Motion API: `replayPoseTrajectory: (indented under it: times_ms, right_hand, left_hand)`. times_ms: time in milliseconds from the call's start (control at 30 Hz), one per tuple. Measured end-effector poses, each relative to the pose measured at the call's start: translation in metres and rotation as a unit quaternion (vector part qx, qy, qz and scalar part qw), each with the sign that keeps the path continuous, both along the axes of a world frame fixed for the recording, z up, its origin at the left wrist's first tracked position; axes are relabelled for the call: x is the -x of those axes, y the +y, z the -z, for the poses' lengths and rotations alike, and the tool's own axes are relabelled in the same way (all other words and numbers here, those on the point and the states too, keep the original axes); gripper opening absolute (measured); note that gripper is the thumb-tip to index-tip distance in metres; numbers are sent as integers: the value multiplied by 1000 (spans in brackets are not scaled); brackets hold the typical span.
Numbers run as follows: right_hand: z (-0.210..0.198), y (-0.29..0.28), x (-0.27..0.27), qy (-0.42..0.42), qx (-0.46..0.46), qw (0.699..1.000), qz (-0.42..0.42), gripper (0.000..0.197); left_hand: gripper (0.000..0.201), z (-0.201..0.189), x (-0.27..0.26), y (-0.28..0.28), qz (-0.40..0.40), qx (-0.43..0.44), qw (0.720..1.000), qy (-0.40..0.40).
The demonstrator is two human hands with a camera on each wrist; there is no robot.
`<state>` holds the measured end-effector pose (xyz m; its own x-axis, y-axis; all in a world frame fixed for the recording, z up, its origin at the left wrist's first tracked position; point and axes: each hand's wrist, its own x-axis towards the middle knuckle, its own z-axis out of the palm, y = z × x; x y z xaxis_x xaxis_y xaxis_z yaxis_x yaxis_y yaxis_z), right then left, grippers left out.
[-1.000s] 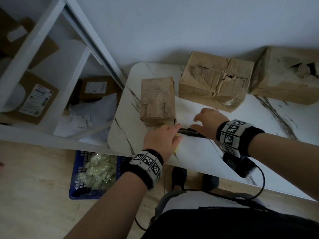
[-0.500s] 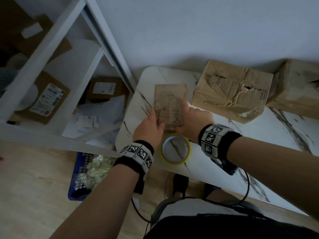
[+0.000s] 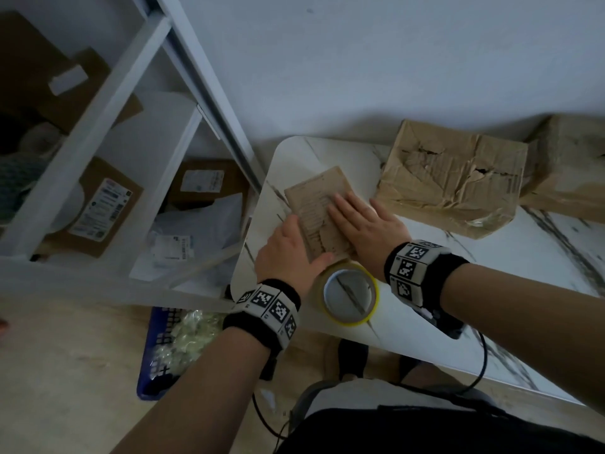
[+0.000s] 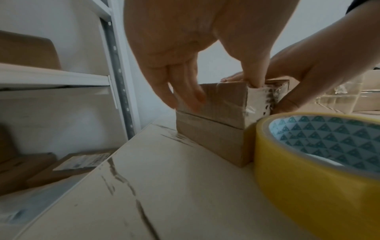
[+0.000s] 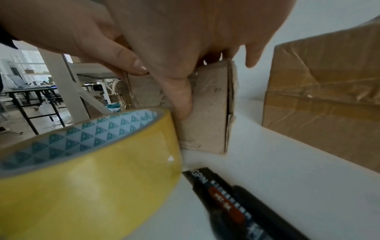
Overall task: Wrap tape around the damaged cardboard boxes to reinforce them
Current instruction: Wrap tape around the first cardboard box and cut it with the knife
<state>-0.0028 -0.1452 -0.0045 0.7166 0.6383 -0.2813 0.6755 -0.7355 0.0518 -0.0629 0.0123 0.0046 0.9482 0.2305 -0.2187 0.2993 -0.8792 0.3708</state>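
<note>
A small worn cardboard box [image 3: 311, 198] lies on the white marbled table [image 3: 491, 273], near its left end. My left hand [image 3: 288, 250] holds the box's near left corner, fingers down its left side [image 4: 185, 100] and thumb on the top edge. My right hand [image 3: 360, 221] lies flat on the box's top with straight fingers, its thumb [image 5: 180, 100] down the near face. A yellow tape roll [image 4: 298, 186] lies flat against the box's near end, between my wrists. Clear tape shows on the box's near corner [image 4: 259, 97].
Two bigger torn boxes [image 3: 451, 185] [image 3: 566, 172] stand at the back against the wall. A black tool with a red label [image 5: 232, 203] lies just right of the roll. White shelving [image 3: 108, 93] with parcels stands left; a blue basket [image 3: 157, 348] sits on the floor.
Both hands left the tape roll and the black tool, then took the small box by its sides. The box has turned slightly, and my right hand now lies flat on top.
</note>
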Motion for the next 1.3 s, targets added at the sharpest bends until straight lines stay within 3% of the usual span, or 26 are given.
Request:
replayPoseTrajectory:
  times_ms: [67,200,367,567,700,767,867,900,967,1000,1067,1300]
  right_hand:
    - [5,-2,-2,4,-6,1000,-8,73]
    - [7,-2,6,-44,7,999,-20,73]
    - [-7,-2,1,-12,53,996,-69,78]
    - [-17,-7,7,35,76,993,-88,70]
    - [-26,-7,1,62,7,997,-40,73]
    - [-30,-13,1,82,-35,996,9,75]
    - [-31,-22,4,99,-75,990,67,80]
    - [-30,-24,5,99,-80,989,77,80]
    - [-29,-28,8,97,-86,988,88,80]
    - [-30,-29,10,96,-88,987,91,81]
    - [-31,-32,12,98,-94,986,97,81]
    - [-36,-48,19,124,-125,976,130,82]
  left_hand:
    - [99,-1,-4,3,51,-54,997,-13]
    - [104,-4,-11,8,139,-93,982,85]
    - [107,-8,-16,8,149,-117,975,116]
    - [104,-8,-16,6,141,-132,975,108]
    - [104,-11,-15,5,129,-131,977,112]
    - [95,-11,-8,1,113,-107,985,73]
    - [49,-7,10,-12,165,-69,973,-145]
    - [38,-7,16,-18,204,-47,965,-160]
    - [42,-7,26,-32,276,-21,960,-27]
    - [50,-5,28,-38,309,-55,948,54]
    - [56,2,31,-48,344,-120,922,130]
    - [16,2,38,-57,235,17,959,155]
